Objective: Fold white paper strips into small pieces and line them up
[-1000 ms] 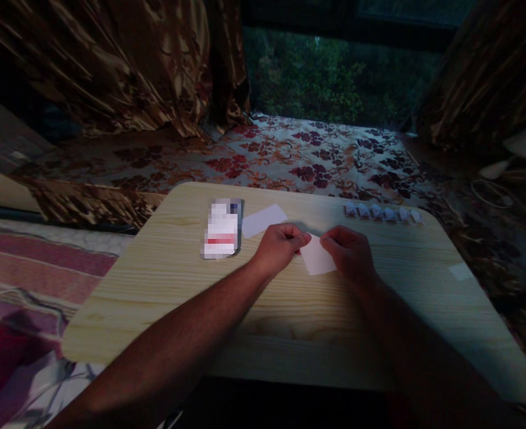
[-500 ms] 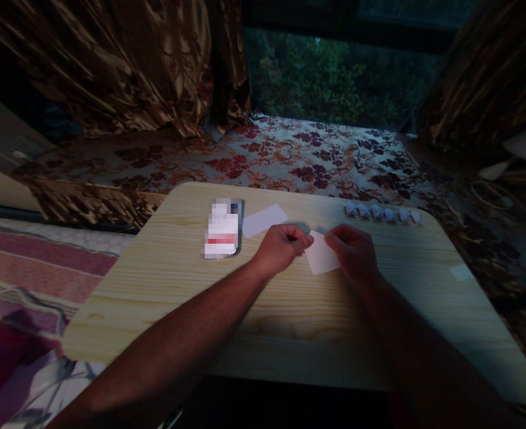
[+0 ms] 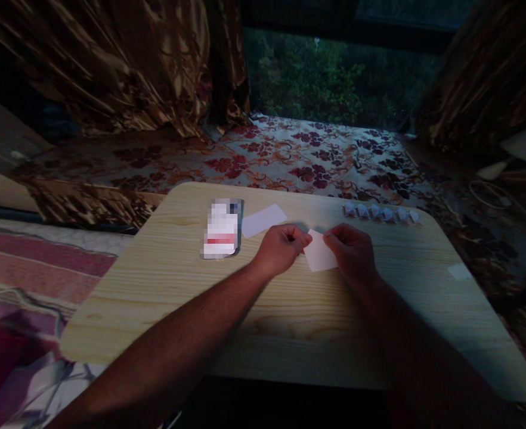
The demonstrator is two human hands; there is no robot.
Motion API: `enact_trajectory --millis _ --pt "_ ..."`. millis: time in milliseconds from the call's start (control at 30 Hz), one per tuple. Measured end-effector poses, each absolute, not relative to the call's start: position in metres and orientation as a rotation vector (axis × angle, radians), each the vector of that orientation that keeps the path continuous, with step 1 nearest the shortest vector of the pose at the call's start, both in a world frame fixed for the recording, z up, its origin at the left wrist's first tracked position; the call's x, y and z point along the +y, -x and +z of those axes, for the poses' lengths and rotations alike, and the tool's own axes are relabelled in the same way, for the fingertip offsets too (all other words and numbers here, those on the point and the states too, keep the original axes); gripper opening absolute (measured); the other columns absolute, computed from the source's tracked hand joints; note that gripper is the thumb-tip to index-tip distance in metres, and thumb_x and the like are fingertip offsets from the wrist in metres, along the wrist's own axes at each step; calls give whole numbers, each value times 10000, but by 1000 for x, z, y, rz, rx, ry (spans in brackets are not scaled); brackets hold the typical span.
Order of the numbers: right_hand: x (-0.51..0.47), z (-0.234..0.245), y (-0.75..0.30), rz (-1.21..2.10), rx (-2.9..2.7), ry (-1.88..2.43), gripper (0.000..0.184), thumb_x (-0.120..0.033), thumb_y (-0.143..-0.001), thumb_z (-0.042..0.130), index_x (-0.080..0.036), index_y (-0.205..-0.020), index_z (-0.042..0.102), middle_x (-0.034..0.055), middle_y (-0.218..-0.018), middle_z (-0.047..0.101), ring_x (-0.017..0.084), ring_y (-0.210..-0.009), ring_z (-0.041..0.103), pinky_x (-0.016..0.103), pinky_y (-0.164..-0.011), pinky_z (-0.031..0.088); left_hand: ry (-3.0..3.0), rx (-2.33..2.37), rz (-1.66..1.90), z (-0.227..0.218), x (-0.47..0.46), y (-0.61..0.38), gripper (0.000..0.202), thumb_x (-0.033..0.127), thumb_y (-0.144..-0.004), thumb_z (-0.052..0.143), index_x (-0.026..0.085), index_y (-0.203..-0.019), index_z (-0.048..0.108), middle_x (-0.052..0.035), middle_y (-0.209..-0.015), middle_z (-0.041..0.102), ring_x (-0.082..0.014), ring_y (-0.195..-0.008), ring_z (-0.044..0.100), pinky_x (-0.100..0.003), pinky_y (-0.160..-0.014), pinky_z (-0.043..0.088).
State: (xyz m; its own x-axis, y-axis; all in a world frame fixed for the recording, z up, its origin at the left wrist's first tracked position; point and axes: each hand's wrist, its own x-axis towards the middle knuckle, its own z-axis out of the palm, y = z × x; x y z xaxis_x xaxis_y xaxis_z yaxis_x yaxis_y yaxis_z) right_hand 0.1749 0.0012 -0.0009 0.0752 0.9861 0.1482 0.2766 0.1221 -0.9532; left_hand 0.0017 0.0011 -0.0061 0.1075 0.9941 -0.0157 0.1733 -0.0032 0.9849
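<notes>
A small white sheet of paper (image 3: pixel 320 255) is held just above the wooden table, between my two hands. My left hand (image 3: pixel 282 247) pinches its upper left edge between thumb and fingers. On the paper's right side, my right hand (image 3: pixel 351 250) grips it, with the thumb on top; its other fingers are mostly hidden behind. Left of my hands lies a flat pale strip of paper (image 3: pixel 263 220). Several small folded white paper pieces (image 3: pixel 381 213) stand in a row near the table's far right corner.
A phone-shaped object (image 3: pixel 221 229) with a blurred-out surface lies left on the wooden table (image 3: pixel 191 304). A white scrap (image 3: pixel 459 272) is near the right edge. Beyond the table are a floral-covered ledge (image 3: pixel 290 149), curtains and a window; a striped bed cover (image 3: pixel 34 256) is at left.
Both hands keep their pinch on the paper, and its position is almost the same. The whole view has shifted very slightly.
</notes>
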Motion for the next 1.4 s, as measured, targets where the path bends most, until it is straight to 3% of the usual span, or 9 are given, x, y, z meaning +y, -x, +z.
enact_trajectory --millis 433,933,1400 --pt "3 -2 -177 880 -1389 1332 132 -269 -727 662 -162 -651 648 -23 -550 574 101 -494 467 225 -470 348 -1421 1313 1028 -3 -1 -2 180 299 -787 628 163 -670 615 -6 -613 635 -101 -521 481 -249 -537 369" --pt "2 -3 -175 907 -1535 1297 119 -255 -768 622 -170 -685 632 -15 -570 604 118 -526 531 240 -534 398 -1472 1376 1223 -7 -2 -4 200 358 -850 567 176 -776 599 23 -646 553 -111 -599 478 -237 -561 368" --pt "-1 -6 -174 809 -1711 1338 123 -277 -762 630 -181 -685 629 -19 -575 595 108 -513 479 231 -500 341 -1523 1478 1217 -9 -1 -1 185 336 -844 572 173 -765 613 6 -652 584 -134 -619 509 -249 -555 351"
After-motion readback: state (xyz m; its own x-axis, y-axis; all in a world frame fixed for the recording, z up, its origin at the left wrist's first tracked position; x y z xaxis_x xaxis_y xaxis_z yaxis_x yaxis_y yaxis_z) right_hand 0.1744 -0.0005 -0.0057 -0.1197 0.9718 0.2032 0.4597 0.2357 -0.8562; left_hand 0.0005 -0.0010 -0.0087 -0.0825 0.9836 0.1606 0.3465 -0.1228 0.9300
